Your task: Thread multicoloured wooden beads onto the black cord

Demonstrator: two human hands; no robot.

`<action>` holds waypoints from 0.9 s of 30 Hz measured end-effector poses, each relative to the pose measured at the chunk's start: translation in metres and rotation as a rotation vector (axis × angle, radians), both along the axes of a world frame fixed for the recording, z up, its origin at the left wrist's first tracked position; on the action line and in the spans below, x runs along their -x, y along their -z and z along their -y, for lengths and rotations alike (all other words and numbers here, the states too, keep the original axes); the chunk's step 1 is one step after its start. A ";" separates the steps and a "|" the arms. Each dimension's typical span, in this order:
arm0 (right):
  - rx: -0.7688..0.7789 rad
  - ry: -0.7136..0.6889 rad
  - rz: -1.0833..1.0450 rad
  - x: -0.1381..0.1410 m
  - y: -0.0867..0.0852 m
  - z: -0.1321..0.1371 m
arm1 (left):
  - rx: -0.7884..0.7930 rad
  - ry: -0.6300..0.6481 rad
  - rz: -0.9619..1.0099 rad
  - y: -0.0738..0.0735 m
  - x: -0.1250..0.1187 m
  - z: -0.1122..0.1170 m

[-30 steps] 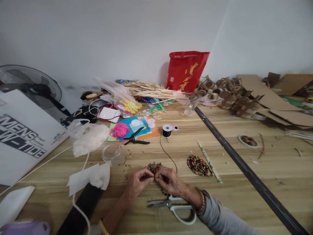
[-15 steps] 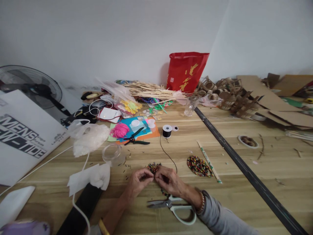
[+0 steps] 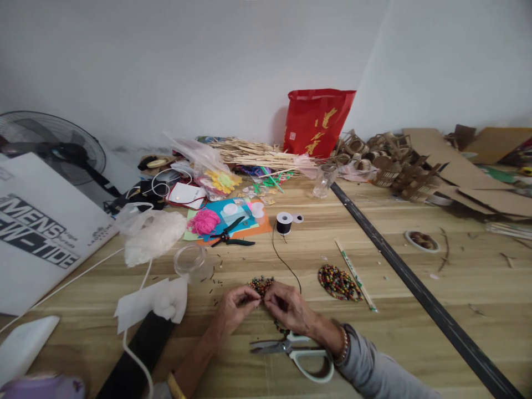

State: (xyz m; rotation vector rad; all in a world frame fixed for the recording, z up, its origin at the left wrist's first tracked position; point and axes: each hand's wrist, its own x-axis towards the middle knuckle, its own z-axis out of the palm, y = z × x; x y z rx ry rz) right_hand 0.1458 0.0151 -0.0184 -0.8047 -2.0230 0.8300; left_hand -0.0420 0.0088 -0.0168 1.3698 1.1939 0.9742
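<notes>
My left hand [image 3: 235, 308] and my right hand [image 3: 288, 306] meet fingertip to fingertip low in the middle of the wooden table [image 3: 415, 310]. Both are pinched shut around a small beaded piece [image 3: 261, 285] of mixed colours, partly hidden by the fingers. A thin black thread [image 3: 285, 259] runs from my right hand up to a black thread spool [image 3: 284, 221]. A second flat patch of coloured beads [image 3: 337, 281] lies to the right of my hands. White-handled scissors [image 3: 297, 350] lie just below my right wrist.
Green-handled pliers [image 3: 228, 237] and pink yarn [image 3: 203, 221] rest on coloured paper behind my hands. A clear jar [image 3: 192, 262], white tissue [image 3: 155, 299], a plastic bag [image 3: 149, 233], a fan [image 3: 54, 145], a red bag [image 3: 316, 121], a stick bundle [image 3: 249, 151] and cardboard scraps [image 3: 449, 160] crowd the back and sides.
</notes>
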 end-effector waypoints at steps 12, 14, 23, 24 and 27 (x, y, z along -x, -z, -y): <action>-0.026 -0.002 -0.011 0.000 0.001 0.000 | -0.002 0.018 -0.012 -0.003 -0.001 0.001; -0.026 -0.003 -0.011 0.000 0.000 0.000 | 0.001 0.017 -0.003 -0.003 -0.001 0.001; -0.023 -0.022 -0.006 0.000 -0.001 0.000 | 0.002 0.008 0.008 0.002 -0.001 0.001; -0.024 -0.020 -0.005 0.000 -0.001 0.000 | 0.001 0.006 0.012 0.002 -0.001 0.001; -0.021 -0.021 -0.002 0.000 -0.001 0.000 | 0.005 0.011 0.016 0.001 -0.002 0.001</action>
